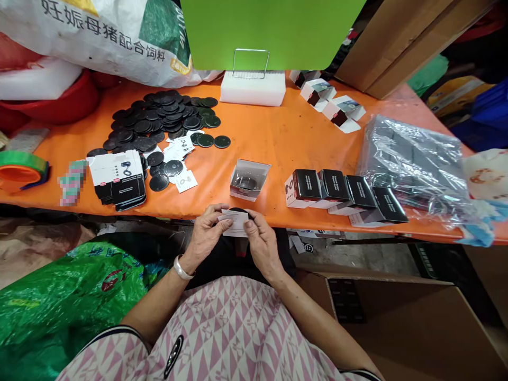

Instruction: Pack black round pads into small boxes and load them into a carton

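Just in front of the table edge, my left hand (210,233) and my right hand (262,241) pinch a small white printed leaflet (237,225) between them. The dark rim of a black disc (237,210) shows behind the leaflet, close to my right fingers. Beyond my hands an open small box (249,182) stands on the orange table, with something dark inside. To the left lies a heap of black discs (166,114), with several loose white leaflets (186,181) among its nearer ones.
Flat box blanks (119,177) are stacked at left. Closed black-and-white boxes (304,188) stand in a row at right, before a plastic-wrapped grey pack (413,153). Open boxes (343,112) lie farther back, near a white foam block (253,89). A cardboard carton (413,323) sits below right.
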`<state>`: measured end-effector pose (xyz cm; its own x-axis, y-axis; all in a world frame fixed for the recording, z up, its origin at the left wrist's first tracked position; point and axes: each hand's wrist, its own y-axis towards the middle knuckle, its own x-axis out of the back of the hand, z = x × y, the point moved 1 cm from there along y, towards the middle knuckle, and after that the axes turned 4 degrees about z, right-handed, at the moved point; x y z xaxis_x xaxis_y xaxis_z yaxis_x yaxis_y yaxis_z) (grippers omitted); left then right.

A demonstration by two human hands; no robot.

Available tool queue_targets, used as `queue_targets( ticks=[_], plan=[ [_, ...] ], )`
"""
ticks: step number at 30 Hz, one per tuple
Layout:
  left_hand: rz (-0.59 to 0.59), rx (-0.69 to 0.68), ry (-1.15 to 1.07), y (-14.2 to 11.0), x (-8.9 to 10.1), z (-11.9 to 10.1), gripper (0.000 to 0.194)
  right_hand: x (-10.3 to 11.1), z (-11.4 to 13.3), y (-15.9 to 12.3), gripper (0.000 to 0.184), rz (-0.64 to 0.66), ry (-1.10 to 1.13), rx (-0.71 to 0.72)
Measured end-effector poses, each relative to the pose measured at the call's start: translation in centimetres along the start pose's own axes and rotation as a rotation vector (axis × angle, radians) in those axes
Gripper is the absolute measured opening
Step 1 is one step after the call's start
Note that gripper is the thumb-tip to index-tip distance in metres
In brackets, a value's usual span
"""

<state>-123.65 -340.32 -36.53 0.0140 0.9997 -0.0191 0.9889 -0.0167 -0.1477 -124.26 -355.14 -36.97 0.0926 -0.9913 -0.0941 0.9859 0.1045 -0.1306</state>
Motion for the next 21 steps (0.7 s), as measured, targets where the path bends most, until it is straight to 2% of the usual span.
queue_targets(
  ticks=[2, 4, 6, 8, 10, 13, 16, 19, 21],
  plan=[
    [-0.062, 0.014, 0.003, 0.1, -0.2, 0.0, 0.023, -0.3, 0.0, -0.3, 0.033, -0.001, 0.027, 0.013],
    [-0.095, 0.048, -0.055, 0.2, -0.4, 0.2, 0.042, -0.2, -0.2, -0.3, 0.03, -0.022, 0.05, 0.013],
    [-0.026, 0.097, -0.157, 0.3, -0.7, 0.6, 0.052, 0.1, -0.4, -0.1, 0.026, -0.007, 0.057, 0.015],
    [0.094, 0.117, -0.241, 0.3, -1.1, 1.0, 0.049, 0.3, -0.4, 0.2, 0.025, 0.037, 0.074, 0.019],
    [0.159, 0.097, -0.273, 0.1, -1.8, 1.5, 0.044, 0.4, -0.5, 0.5, 0.026, 0.069, 0.095, 0.019],
    [0.143, 0.064, -0.295, 0.0, -2.6, 1.9, 0.038, 0.2, -0.6, 0.5, 0.027, 0.052, 0.081, 0.028],
    [0.114, 0.098, -0.306, 0.1, -2.9, 2.3, 0.029, 0.2, -0.6, 0.4, 0.023, 0.004, 0.034, 0.03],
    [0.11, 0.142, -0.18, 0.1, -2.6, 2.3, 0.023, 0.5, -0.2, 0.5, 0.018, 0.021, -0.068, 0.048],
    [0.104, 0.104, -0.085, 0.1, -2.4, 1.9, 0.02, 0.8, 0.3, 0.7, 0.018, 0.078, -0.185, 0.111]
  ],
)
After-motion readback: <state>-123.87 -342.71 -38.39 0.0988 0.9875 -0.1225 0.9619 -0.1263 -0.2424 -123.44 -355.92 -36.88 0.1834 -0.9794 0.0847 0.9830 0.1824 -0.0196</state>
